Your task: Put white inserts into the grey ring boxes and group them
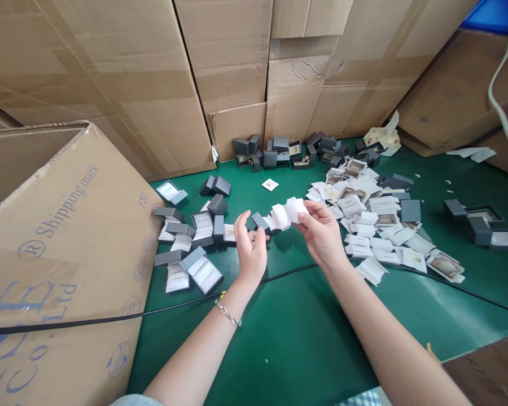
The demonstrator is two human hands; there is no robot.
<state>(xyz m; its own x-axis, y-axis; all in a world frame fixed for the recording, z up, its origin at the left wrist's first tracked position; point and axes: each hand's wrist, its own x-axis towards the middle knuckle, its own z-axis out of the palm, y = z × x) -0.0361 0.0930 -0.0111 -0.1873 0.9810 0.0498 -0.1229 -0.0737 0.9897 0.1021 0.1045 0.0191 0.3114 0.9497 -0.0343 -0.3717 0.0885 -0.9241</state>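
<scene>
Two bare hands are working together above a green table surface [288, 338]. The left hand [250, 248], wearing a silver chain bracelet [227, 313] at the wrist, is curling its fingers and thumb around a small grey hinged box [260, 221], pinching it at the fingertips. The right hand [322, 231] is gripping a folded white paper insert [285, 214] between thumb and fingers, holding it just beside the grey box so that the two things are touching or nearly touching; which one cannot tell. Both things are being held up off the table, between the two hands.

To the left of the left hand, several open grey boxes with white linings [195, 248] are lying scattered, and beyond them a large brown cardboard carton printed with blue lettering [59, 254] is leaning. To the right of the right hand, a loose heap of white paper inserts and cards [376, 225] is spreading across the table. Farther ahead of both hands, a cluster of dark grey boxes [288, 151] is sitting against a wall of stacked brown cartons [237, 67]. A thin black cable [110, 318] is running across the table under both forearms.
</scene>
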